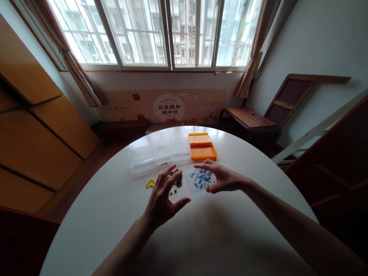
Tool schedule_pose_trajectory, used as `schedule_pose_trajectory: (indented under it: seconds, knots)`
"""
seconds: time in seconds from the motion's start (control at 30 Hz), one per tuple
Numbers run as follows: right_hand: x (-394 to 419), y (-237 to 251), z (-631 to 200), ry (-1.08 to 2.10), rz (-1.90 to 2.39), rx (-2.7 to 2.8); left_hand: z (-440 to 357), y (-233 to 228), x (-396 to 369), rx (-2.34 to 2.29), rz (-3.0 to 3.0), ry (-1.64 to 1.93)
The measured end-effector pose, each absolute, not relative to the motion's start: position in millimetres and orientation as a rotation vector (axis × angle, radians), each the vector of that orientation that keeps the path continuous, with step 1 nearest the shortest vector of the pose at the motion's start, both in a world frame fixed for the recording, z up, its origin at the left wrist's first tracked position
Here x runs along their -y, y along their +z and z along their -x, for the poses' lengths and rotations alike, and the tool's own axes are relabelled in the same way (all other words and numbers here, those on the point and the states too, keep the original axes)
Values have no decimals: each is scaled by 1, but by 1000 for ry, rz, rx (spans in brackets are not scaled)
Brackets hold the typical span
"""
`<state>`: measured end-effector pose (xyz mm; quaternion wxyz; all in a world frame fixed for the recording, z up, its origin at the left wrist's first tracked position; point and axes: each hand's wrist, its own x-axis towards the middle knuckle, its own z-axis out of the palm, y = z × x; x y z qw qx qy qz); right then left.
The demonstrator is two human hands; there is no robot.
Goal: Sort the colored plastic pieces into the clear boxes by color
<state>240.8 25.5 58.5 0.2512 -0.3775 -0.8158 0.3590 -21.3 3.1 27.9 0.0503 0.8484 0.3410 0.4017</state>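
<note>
My left hand (pixel 163 197) hovers over the table with thumb and fingers spread, holding nothing. Beneath and beyond its fingers lie small dark brown pieces (pixel 179 181) with some green ones among them, partly hidden. A few yellow pieces (pixel 150 183) lie to its left. My right hand (pixel 220 177) is also open, its thumb and fingers apart at the right side of a flat see-through plastic piece (pixel 191 187). Many small blue pieces (pixel 202 178) are spread on that plastic. Whether the right fingertips touch its edge, I cannot tell.
Behind the hands, clear plastic boxes (pixel 143 167) stand in a row beside an orange two-compartment box (pixel 203 156). All sit on a round white table (pixel 109 207). A wooden chair (pixel 250 117) is beyond its right side, under the window.
</note>
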Motion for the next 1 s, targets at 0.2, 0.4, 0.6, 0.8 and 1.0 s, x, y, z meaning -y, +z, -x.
schedule_pose_trajectory:
  seconds: [0.2,0.4,0.6,0.8,1.0]
  knots:
    - [-14,43,-187,1338,707,1722,23,24,-3,-1021,-2631,1165]
    - [-4,26,-169,1729,624,1211,27,24,-5,-1031,-2698,1199]
    - [5,19,-169,1779,620,1132,24,27,-4,-1019,-2752,1228]
    - [9,16,-170,1813,625,1071,20,33,0,-979,-2762,1199]
    - [13,21,-169,1813,609,1019,16,30,2,-842,-2819,1370]
